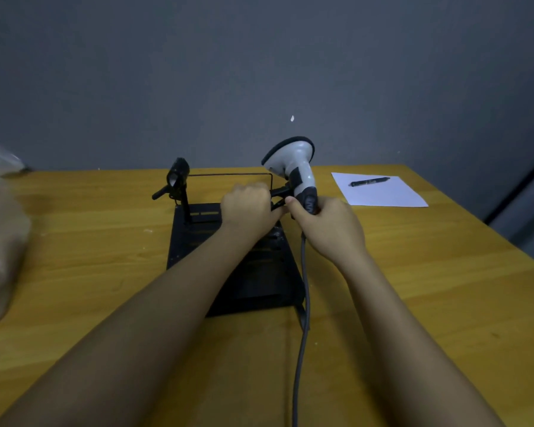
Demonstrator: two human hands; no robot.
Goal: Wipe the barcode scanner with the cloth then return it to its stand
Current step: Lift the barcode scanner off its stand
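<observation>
Nearest to me, the grey cable (pixel 302 303) runs up the wooden table (pixel 444 303) from the bottom edge, passing along the right side of the black stand (pixel 198 241) and up under my right hand (pixel 327 226); I judge it lies slack so that it does not tug the scanner while I handle it. My two forearms reach forward over the stand's flat base. My right hand is wrapped around the lower, darker part of the barcode scanner (pixel 293 161), holding it upright with its wide head tilted up and away from me, which keeps the handle presented to the stand's holder. My left hand (pixel 247 208) is clenched around a black bracket of the stand just beside the scanner's handle, I think to steady or spread the clip while the other hand works the scanner in or out of it (which of the two I cannot tell from here). The scanner touches or sits very close to that bracket. I see no cloth in either hand or on the table, so I judge that the wiping is either not begun or already over. On the stand's left post sits a second small black clamp (pixel 176 177), untouched. Farther right lie a sheet of paper (pixel 379 192) and a pen (pixel 369 181) on it, well apart from the work. At far left is a blurred pale mass (pixel 0 226) I cannot identify.
</observation>
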